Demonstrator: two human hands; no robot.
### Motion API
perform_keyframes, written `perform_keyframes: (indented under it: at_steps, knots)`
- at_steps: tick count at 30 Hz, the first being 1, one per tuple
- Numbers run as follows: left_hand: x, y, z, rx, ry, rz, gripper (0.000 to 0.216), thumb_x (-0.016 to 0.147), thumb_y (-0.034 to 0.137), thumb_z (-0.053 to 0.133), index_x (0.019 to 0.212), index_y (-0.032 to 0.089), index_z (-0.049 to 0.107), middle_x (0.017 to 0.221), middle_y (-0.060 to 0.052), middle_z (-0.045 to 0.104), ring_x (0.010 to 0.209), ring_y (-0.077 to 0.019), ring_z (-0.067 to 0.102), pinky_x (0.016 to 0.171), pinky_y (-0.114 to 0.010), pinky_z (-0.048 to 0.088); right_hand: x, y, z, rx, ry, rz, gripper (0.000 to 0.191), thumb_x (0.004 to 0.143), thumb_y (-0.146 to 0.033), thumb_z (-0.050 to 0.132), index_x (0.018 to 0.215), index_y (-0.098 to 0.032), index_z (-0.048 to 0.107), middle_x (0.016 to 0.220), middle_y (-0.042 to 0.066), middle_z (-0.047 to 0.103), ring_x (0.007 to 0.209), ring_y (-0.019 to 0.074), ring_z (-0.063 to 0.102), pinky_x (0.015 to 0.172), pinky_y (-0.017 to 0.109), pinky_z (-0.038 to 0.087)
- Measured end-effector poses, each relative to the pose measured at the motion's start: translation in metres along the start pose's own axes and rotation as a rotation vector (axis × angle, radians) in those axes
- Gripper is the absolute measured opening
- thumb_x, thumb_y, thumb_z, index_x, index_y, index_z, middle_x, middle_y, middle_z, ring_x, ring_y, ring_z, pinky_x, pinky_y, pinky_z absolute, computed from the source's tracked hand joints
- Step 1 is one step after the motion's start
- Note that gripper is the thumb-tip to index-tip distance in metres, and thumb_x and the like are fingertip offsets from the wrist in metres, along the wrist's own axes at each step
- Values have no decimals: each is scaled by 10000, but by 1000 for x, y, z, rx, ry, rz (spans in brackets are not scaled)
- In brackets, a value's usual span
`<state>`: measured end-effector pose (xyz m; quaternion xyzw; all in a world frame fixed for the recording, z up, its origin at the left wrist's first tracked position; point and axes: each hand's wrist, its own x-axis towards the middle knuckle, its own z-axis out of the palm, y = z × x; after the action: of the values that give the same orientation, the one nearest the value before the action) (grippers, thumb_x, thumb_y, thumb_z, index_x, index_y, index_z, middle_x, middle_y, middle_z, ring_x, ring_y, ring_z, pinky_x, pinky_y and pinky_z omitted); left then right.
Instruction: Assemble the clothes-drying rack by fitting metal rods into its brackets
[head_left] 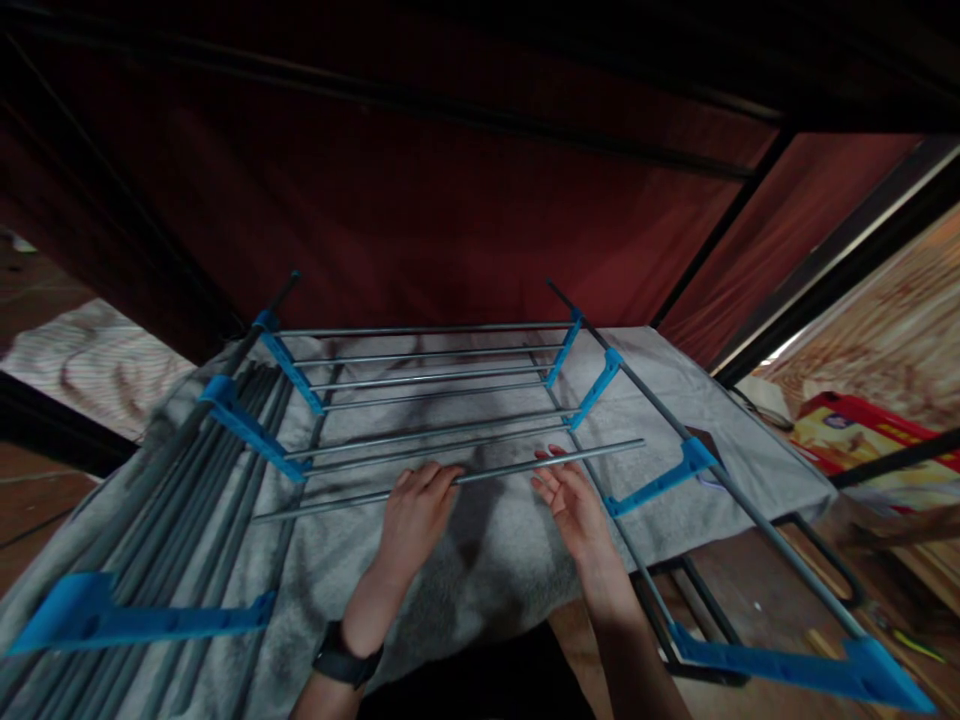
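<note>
A loose grey metal tube [495, 472] lies crosswise in front of me, its right end tilted slightly up. My left hand [421, 505] is closed around its middle. My right hand [571, 500] is palm up near the right part of the tube, fingers spread and fingertips at or just behind it; whether they bear its weight I cannot tell. Beyond stands a partly assembled rack frame with blue plastic brackets, among them a left bracket [251, 435] and a right bracket [660, 480]. Several crossbars [435, 436] join the far brackets.
Several loose grey tubes [172, 530] lie bundled on the left of the cloth-covered table [465, 570]. A near-left bracket [150, 620] and near-right bracket [795, 665] stick inward. Dark red fabric [450, 220] hangs behind. A red and yellow box [862, 440] sits at the right.
</note>
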<state>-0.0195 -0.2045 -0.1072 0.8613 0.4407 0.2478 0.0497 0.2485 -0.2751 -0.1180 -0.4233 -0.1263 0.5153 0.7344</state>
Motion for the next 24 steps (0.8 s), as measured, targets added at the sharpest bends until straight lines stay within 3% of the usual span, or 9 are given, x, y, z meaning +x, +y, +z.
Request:
perform_keyframes:
  at_steps: [7, 12, 17, 24]
  knots:
    - [-2, 2, 6, 54, -108, -92, 315, 1122, 138, 660, 1294, 253, 898, 1164, -105, 903, 1047, -320, 861, 1001, -460, 642, 11, -1, -23, 47, 38, -41, 381, 747, -367, 1108, 1029, -316, 857, 1149, 6, 912, 1086, 242, 855, 1019, 415, 701]
    - [-4, 3, 15, 60, -174, -126, 309, 1108, 128, 694, 1290, 253, 910, 1181, -113, 911, 1091, -322, 873, 1033, -448, 638, 26, 14, -40, 27, 105, -86, 353, 783, -384, 1116, 950, -334, 808, 1065, -14, 896, 977, 225, 836, 975, 412, 729]
    - [-10, 2, 22, 56, -254, -153, 341, 1143, 141, 634, 1340, 237, 895, 1250, -122, 913, 1174, -334, 879, 1116, -479, 635, 37, 25, -51, 8, 182, -74, 378, 736, -344, 1115, 899, -303, 776, 1008, -14, 873, 931, 212, 822, 967, 397, 738]
    - [-24, -16, 30, 70, -272, -218, 317, 1124, 149, 664, 1305, 284, 886, 1296, -94, 921, 1184, -311, 878, 1141, -464, 642, 50, 29, -66, -26, 226, -63, 446, 741, -410, 1126, 894, -293, 724, 864, -55, 804, 832, 173, 793, 914, 336, 732]
